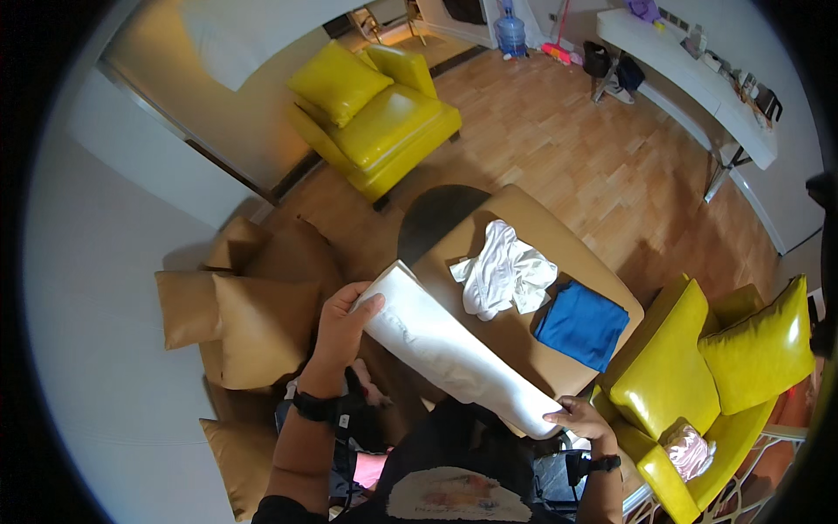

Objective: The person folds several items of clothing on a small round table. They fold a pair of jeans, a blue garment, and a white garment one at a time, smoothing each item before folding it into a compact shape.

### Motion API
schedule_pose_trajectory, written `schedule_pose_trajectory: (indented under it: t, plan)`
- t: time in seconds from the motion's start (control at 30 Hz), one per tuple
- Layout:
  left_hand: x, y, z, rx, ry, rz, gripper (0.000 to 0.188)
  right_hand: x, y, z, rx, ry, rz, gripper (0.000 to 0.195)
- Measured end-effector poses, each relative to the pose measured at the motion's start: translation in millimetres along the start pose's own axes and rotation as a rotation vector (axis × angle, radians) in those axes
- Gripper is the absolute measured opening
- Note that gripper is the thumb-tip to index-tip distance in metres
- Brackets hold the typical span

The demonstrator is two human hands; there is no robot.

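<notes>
A long folded strip of white cloth [452, 354] is stretched at a slant in front of my body. My left hand [350, 314] pinches its upper left end, thumb on top. Its lower right end is gripped by my right hand [579, 419]. Beyond the strip stands a tan padded ottoman [517, 209]. On it lie a crumpled white satiny garment [504, 268] and, to the right, a blue cloth folded into a neat square [582, 324].
A tan sofa with cushions [265, 327] runs along the left. A yellow armchair [386, 124] stands at the far side. Another yellow armchair [668, 360] is at the right, with a pink satiny cloth [689, 452] on its seat. A white desk [681, 65] lines the far wall.
</notes>
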State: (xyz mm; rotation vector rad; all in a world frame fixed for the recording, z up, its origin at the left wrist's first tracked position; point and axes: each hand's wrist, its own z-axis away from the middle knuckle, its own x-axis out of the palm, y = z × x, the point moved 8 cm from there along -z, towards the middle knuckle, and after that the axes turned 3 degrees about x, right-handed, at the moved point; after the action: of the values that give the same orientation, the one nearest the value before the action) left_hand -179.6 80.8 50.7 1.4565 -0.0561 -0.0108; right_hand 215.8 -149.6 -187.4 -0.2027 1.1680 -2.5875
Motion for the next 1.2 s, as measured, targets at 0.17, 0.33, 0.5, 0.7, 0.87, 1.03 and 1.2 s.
schedule_pose_trajectory:
  t: [0.17, 0.33, 0.5, 0.7, 0.87, 1.03, 1.2]
  plan:
    - [-47.1, -163.8, -23.9, -0.27, 0.104, 0.009, 0.025, -17.0, 26.8, -5.6, 0.246, 0.164, 0.156, 0.047]
    - [-65.2, -310.3, -44.2, -0.458, 0.088, 0.094, 0.027, -36.6, 72.6, -55.2, 0.205, 0.457, 0.206, 0.031]
    - [-84.7, -365.7, -64.4, -0.453, 0.116, 0.17, 0.029, -30.1, 81.4, -105.2, -0.032, 0.712, 0.534, 0.025]
    - [-111.7, -381.4, -80.8, -0.448, 0.174, 0.205, 0.03, 71.1, -21.6, -157.1, -0.347, 0.847, 0.611, 0.043]
    - [-106.6, -383.8, -88.4, -0.491, 0.136, 0.08, 0.028, 183.8, -61.3, -244.8, -0.25, 0.521, 0.721, 0.071]
    - [-106.3, -371.6, -87.6, -0.376, 0.172, 0.024, 0.032, 216.5, -61.3, -276.5, -0.229, 0.683, 0.783, 0.081]
    - [-70.5, -323.6, -65.0, -0.253, 0.103, -0.395, 0.032, 208.5, -45.0, -287.1, -0.209, 0.64, 0.739, 0.084]
